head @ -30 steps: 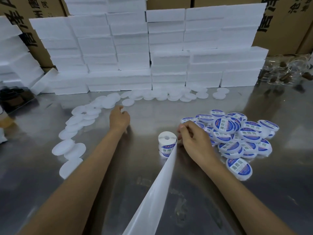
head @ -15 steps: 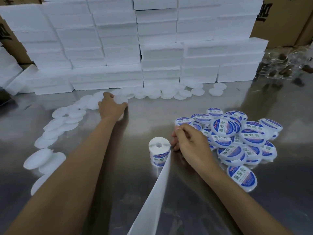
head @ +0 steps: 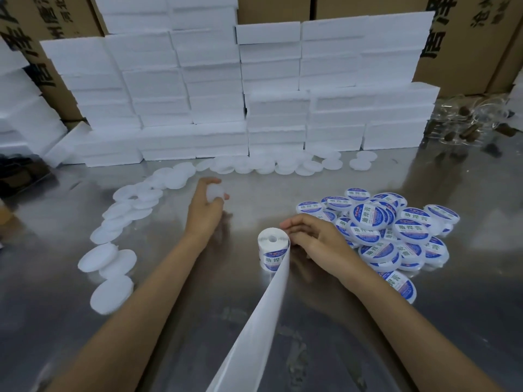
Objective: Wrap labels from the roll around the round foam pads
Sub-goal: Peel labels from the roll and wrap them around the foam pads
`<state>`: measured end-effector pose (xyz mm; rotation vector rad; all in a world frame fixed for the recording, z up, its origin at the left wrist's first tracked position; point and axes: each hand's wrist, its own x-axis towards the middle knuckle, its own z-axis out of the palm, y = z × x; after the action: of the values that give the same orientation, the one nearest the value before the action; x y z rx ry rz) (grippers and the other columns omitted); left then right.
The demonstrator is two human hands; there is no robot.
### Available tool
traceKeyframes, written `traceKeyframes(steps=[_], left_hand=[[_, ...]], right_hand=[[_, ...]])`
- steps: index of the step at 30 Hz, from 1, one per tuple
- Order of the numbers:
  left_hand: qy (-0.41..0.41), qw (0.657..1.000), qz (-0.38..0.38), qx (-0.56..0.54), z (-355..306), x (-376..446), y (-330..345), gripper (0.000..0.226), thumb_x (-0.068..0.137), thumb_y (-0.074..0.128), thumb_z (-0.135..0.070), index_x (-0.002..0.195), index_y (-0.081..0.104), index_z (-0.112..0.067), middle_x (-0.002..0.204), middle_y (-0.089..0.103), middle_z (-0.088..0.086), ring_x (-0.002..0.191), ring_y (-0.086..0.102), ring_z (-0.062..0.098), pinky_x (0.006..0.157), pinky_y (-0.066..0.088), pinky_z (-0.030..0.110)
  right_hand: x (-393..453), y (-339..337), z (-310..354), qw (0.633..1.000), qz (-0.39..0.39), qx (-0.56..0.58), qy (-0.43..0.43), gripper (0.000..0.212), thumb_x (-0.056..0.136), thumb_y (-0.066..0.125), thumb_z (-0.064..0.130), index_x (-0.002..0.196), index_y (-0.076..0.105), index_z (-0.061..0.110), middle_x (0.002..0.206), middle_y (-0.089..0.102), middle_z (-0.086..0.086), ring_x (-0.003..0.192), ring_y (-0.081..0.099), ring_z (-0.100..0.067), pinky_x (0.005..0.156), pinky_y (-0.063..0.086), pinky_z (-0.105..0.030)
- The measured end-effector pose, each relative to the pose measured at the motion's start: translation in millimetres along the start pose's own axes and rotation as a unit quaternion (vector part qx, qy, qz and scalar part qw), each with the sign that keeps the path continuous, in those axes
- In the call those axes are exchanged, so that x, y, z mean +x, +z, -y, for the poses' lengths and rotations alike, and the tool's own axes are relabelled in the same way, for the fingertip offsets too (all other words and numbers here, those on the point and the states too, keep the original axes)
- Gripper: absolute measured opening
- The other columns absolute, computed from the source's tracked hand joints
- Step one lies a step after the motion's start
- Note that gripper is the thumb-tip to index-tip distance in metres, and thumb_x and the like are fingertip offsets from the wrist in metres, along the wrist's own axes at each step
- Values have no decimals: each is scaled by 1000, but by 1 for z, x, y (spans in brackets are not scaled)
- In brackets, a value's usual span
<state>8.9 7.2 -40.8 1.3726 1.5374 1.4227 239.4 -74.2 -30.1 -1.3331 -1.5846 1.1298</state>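
Steel tabletop [head: 424, 335] bearing stacked white foam blocks [head: 198, 108], loose round foam pads [head: 111, 294], labelled pads [head: 396, 236], upright label roll [head: 273, 248].

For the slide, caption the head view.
Left hand holds a blank foam pad; right hand pinches at the label roll.

Pad [head: 215, 192] mostly buried in left hand [head: 204, 206], blurry too. Right hand's [head: 312, 239] fingertips tucked behind roll [head: 272, 248]. Backing strip [head: 261, 321] cut off at bottom edge. Clear stuff [head: 471, 123] far right, can't make out.
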Motion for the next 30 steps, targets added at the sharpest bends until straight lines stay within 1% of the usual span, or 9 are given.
traceKeyframes(steps=[5, 8, 13, 17, 20, 22, 24, 27, 30], left_hand=[[-19, 995, 101, 17, -42, -42, -9, 18, 88, 69, -19, 99, 59, -30, 93, 71, 8, 62, 68, 15, 53, 55, 30], [-10, 988, 145, 58, -59, -69, -6, 25, 81, 79, -38, 95, 61, -28, 82, 74, 4, 59, 68, 18, 48, 53, 28], [-31, 978, 194, 67, -60, -88, 6, 42, 76, 87, -30, 106, 58, -26, 105, 66, 14, 65, 68, 24, 60, 62, 45], [-23, 982, 187, 9, -52, -88, 8, 50, 72, 90, -25, 109, 57, -27, 101, 71, 14, 85, 72, 36, 68, 60, 57], [7, 987, 161, 20, -43, -84, 12, 48, 70, 89, -31, 106, 57, -37, 91, 74, -6, 91, 71, 17, 78, 60, 39], [23, 989, 146, 17, -39, -81, 14, 47, 73, 88, -27, 105, 56, -42, 92, 72, -8, 86, 67, 4, 75, 57, 22], [34, 990, 135, 17, -36, -79, 16, 49, 74, 87, -23, 106, 55, -43, 94, 71, -9, 81, 63, -4, 73, 54, 18], [39, 991, 123, 22, -36, -79, 18, 52, 73, 86, -24, 107, 53, -45, 98, 68, -11, 76, 62, -10, 68, 52, 13], [44, 993, 99, 44, -35, -80, 18, 53, 72, 87, -34, 108, 50, -47, 99, 66, -14, 73, 67, 2, 62, 53, 15]], right_hand=[[-10, -2, 3, 998, 45, 35, -3, 33, 99, 48, -1, 121, 64, 17, 114, 72, 5, 89, 64, 11, 67, 44, -5], [-15, -1, 4, 998, 54, 43, -6, 35, 99, 47, -1, 122, 63, 20, 113, 71, 13, 99, 64, 8, 72, 48, -8], [-17, -1, 3, 999, 39, 23, -22, 30, 99, 53, 6, 120, 62, 26, 104, 73, 23, 103, 64, 6, 80, 50, -9], [-16, -2, 0, 999, 33, 10, -29, 30, 98, 57, 10, 119, 62, 31, 110, 72, 20, 110, 63, 2, 94, 50, -19], [-15, -2, -1, 999, 36, 25, -30, 31, 97, 58, 8, 117, 63, 31, 111, 73, 17, 110, 64, 0, 93, 51, -20], [-15, -1, -2, 998, 35, 43, -31, 30, 96, 60, 7, 116, 64, 29, 110, 74, 13, 106, 66, -2, 89, 53, -19], [-15, -1, -3, 998, 33, 41, -32, 30, 94, 63, 9, 116, 64, 29, 109, 73, 12, 102, 67, -1, 85, 54, -16], [-14, -1, -4, 998, 32, 35, -29, 32, 91, 68, 11, 118, 65, 28, 108, 73, 12, 98, 68, 0, 82, 54, -15], [-14, -1, -5, 999, 28, 29, -28, 33, 88, 70, 12, 118, 67, 26, 105, 74, 11, 97, 69, -3, 86, 54, -17]])
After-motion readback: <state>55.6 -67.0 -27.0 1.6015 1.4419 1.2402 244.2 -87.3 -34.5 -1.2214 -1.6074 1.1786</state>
